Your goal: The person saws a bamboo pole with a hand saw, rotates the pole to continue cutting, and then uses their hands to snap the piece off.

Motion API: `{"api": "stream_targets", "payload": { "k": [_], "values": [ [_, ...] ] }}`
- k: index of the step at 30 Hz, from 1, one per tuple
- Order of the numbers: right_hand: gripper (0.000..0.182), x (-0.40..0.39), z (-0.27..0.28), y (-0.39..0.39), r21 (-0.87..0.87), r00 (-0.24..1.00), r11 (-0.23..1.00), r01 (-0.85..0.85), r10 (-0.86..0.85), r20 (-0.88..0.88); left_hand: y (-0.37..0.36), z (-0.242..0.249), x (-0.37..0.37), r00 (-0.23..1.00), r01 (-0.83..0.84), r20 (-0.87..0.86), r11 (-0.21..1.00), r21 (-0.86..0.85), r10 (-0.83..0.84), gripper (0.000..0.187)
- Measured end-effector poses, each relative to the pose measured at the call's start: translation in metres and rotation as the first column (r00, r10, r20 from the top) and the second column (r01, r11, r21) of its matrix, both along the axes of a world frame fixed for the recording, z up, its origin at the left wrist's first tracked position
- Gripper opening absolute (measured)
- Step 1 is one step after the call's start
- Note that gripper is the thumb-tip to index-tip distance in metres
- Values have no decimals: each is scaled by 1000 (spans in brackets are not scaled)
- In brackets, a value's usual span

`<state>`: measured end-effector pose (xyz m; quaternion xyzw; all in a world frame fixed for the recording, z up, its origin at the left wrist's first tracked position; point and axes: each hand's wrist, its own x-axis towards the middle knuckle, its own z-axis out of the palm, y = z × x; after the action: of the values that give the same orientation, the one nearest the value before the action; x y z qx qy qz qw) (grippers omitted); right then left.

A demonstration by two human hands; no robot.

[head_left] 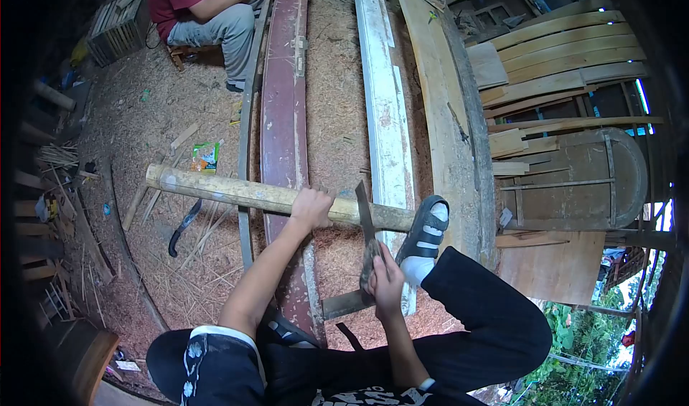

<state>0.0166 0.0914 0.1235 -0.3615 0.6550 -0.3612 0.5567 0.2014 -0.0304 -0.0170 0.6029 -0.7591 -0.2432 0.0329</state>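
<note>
A thick bamboo pole (215, 189) lies across a dark red beam (283, 133) and a white painted beam (387, 126). My left hand (313, 209) is closed round the pole, a little right of its middle. In my right hand (386, 280) is the handle of a saw (366, 216), whose blade crosses the pole between my left hand and my foot. My sandalled foot (427, 234) presses against the pole's right end. Where exactly the blade's teeth meet the pole cannot be made out.
A co-worker (208, 11) sits at the upper left, one hand on the red beam. A black-handled knife (185, 227) and a green packet (205, 156) lie on the shavings-covered floor. Long boards (445, 119) and a wooden panel (574, 180) are on the right.
</note>
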Motion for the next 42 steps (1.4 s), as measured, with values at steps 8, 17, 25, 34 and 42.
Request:
{"api": "stream_targets", "payload": {
  "k": [8, 17, 25, 34, 42],
  "values": [
    [44, 8, -37, -40, 5, 992, 999, 52, -52, 115, 2, -4, 4, 998, 29, -50, 996, -84, -33, 54],
    [48, 20, -34, -69, 72, 981, 993, 89, -99, 165, 2, -1, 5, 996, 39, -73, 996, -85, -45, 54],
    [44, 20, -34, -50, -6, 995, 997, 76, -75, 63, 5, -6, 5, 997, 17, -72, 991, -136, -27, 59],
    [43, 7, -19, -22, 54, 994, 994, 100, -102, 46, 4, -10, 5, 998, 13, -66, 991, -135, -23, 63],
    [44, 8, -18, -11, 37, 997, 997, 68, -66, -50, 9, -8, 4, 994, -2, -109, 960, -279, -29, 62]
  ]
}}
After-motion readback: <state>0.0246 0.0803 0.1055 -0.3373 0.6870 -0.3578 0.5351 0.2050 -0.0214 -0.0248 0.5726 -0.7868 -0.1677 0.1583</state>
